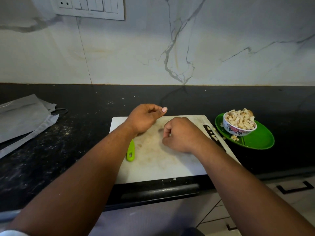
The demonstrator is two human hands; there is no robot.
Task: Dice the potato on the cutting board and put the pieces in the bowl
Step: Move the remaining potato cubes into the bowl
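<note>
Grey cloth (25,120) lay at the bench's (85,106) left. Left hand (144,117) hovered loosely curled, holding nothing, over the cutting board (158,164) (green peeler (130,151) beneath). Right hand (180,135) was curled, maybe pinching bits, can't tell. Diced potato (241,119) heaped the bowl (238,130) on a green plate (259,140).

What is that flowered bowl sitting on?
The flowered bowl, heaped with diced potato, stands on a green plate. Loose potato bits lie beside it. The plate under the bowl is hidden.
</note>
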